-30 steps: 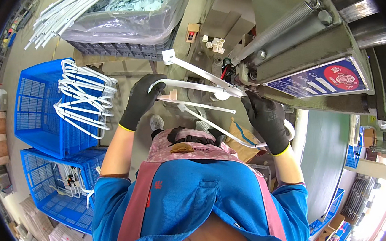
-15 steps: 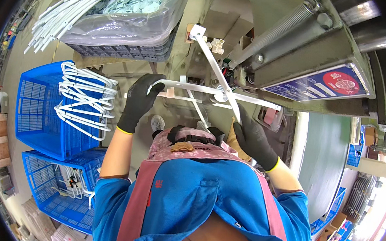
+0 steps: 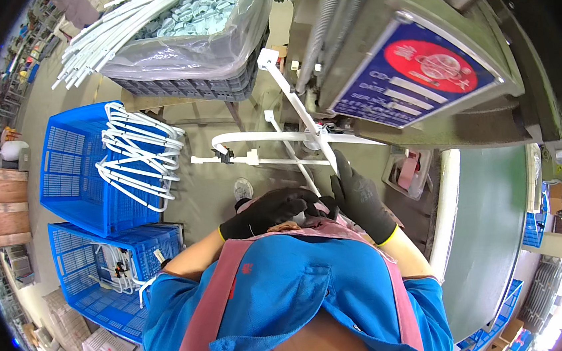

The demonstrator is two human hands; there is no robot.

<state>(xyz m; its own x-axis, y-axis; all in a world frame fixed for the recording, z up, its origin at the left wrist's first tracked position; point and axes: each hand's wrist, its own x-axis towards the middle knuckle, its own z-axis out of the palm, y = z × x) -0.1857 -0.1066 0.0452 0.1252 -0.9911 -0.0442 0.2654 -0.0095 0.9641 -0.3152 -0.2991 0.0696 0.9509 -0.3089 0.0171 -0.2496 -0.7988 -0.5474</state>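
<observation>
The right hand (image 3: 362, 198) has its grip closed on a white rod (image 3: 299, 110) rising above it. The left hand (image 3: 267, 211), curled and holding nothing, sits just below the white frame (image 3: 258, 139).

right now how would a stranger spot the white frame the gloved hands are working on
Start at the green machine with the blue and red plate. Just below it, above the right hand, stands a white tube frame. Unlike the frames heaped on the blue crate, it is alone, one bar pointing up.
</observation>
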